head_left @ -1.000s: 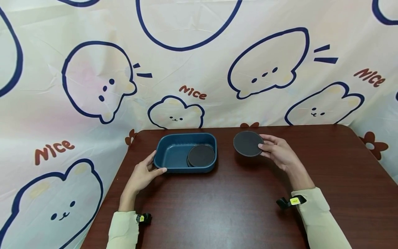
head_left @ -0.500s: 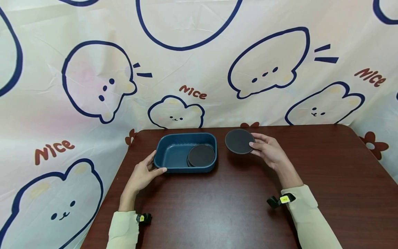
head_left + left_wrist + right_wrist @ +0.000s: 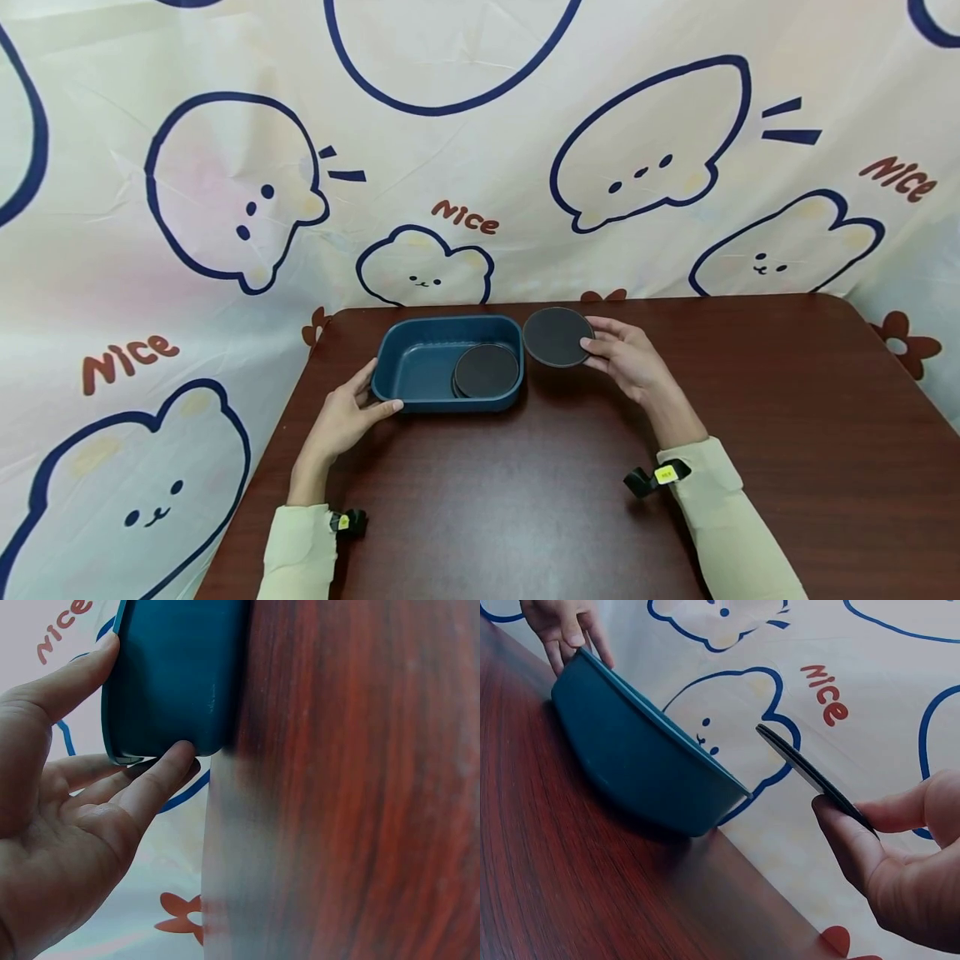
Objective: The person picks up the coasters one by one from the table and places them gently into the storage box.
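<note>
A blue rectangular storage bin (image 3: 420, 406) stands near the table's back edge. Inside, at its right end, lies a small stack of round black coasters (image 3: 486, 372). My left hand (image 3: 345, 419) holds the bin's left end, thumb at the front corner and fingers along the end wall; the left wrist view shows the thumb (image 3: 90, 671) at the rim. Another black coaster (image 3: 553, 337) is pinched by its right edge between the thumb and fingers of my right hand (image 3: 628, 358). It is raised above the table, just right of the bin, and appears edge-on in the right wrist view.
The dark brown wooden table (image 3: 570, 500) extends forward and to the right of the bin. Behind it hangs a pale cloth (image 3: 525, 167) printed with cartoon animals. Each sleeve carries a black wrist strap, such as the right strap (image 3: 657, 477).
My right hand has moved left with the coaster, bringing it from well right of the bin to beside its right rim. The left hand and the bin stay in place.
</note>
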Motion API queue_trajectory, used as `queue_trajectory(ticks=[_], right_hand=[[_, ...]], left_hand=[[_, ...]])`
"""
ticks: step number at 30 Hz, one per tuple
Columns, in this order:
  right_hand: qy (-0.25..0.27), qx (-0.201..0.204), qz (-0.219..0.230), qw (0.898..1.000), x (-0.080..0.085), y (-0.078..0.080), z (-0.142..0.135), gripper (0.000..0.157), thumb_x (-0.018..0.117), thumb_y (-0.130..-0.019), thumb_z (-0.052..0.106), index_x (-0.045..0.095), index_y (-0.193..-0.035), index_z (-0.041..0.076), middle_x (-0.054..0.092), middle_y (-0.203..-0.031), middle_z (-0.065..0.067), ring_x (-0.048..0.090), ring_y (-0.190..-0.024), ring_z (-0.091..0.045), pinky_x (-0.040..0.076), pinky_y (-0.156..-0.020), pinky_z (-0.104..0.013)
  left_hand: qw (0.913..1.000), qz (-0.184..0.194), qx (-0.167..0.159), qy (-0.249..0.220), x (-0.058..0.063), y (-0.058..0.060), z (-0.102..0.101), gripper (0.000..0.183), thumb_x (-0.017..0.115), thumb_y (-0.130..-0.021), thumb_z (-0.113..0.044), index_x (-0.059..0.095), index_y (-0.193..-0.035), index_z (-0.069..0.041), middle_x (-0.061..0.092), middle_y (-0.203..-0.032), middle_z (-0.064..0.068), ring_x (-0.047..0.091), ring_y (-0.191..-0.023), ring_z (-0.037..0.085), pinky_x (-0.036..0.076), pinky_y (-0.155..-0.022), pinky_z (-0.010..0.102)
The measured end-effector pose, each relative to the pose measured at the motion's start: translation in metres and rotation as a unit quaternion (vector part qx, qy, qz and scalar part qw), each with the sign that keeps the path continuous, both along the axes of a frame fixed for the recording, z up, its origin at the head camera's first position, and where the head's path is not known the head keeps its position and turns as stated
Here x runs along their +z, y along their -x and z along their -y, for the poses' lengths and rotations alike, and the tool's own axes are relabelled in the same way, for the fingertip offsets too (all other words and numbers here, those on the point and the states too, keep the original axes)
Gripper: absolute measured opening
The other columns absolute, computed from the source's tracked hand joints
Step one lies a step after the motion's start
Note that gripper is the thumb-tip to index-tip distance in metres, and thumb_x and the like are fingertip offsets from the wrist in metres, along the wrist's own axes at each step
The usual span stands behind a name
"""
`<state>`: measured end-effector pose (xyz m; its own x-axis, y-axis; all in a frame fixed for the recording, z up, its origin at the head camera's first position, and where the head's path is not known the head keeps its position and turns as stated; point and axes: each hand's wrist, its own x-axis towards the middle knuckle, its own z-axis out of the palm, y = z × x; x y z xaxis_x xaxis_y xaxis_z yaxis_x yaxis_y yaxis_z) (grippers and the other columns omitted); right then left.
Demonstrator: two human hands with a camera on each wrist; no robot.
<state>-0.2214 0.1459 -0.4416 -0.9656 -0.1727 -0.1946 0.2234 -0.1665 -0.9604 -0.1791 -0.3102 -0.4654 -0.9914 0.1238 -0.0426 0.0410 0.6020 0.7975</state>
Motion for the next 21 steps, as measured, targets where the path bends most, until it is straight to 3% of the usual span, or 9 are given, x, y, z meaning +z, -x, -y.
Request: queue_trajectory(ticks=[6, 14, 21], right_hand=[[0.009, 0.003, -0.004, 1.000, -0.001, 0.001, 0.011, 0.062, 0.058, -0.108, 0.000, 0.034, -0.165, -0.002, 0.058, -0.143, -0.020, 0.076, -0.102, -0.004, 0.063, -0.087, -0.022], [0.015, 0.005, 0.011, 1.000, -0.001, 0.002, 0.025, 0.063, 0.060, -0.107, 0.000, 0.035, -0.165, 0.001, 0.059, -0.142, -0.018, 0.076, -0.101, -0.006, 0.063, -0.087, -0.023], [0.016, 0.013, 0.008, 1.000, 0.000, 0.001, 0.039, 0.061, 0.058, -0.108, 0.000, 0.037, -0.165, 0.001, 0.053, -0.153, -0.028, 0.077, -0.102, -0.007, 0.063, -0.088, -0.023]], left_hand=[[1.0000, 0.000, -0.001, 0.001, 0.002, 0.001, -0.001, 0.095, 0.081, -0.099, -0.030, 0.024, -0.172, -0.011, 0.044, -0.168, 0.024, 0.058, -0.143, 0.046, 0.053, -0.109, 0.059], [1.0000, 0.002, -0.003, 0.004, 0.001, 0.001, -0.001, 0.096, 0.081, -0.099, -0.030, 0.023, -0.173, -0.012, 0.044, -0.168, 0.024, 0.058, -0.143, 0.045, 0.053, -0.110, 0.059], [1.0000, 0.003, -0.002, 0.003, 0.002, 0.000, -0.001, 0.095, 0.080, -0.099, -0.026, 0.022, -0.173, -0.012, 0.042, -0.169, 0.024, 0.058, -0.144, 0.044, 0.053, -0.110, 0.059]])
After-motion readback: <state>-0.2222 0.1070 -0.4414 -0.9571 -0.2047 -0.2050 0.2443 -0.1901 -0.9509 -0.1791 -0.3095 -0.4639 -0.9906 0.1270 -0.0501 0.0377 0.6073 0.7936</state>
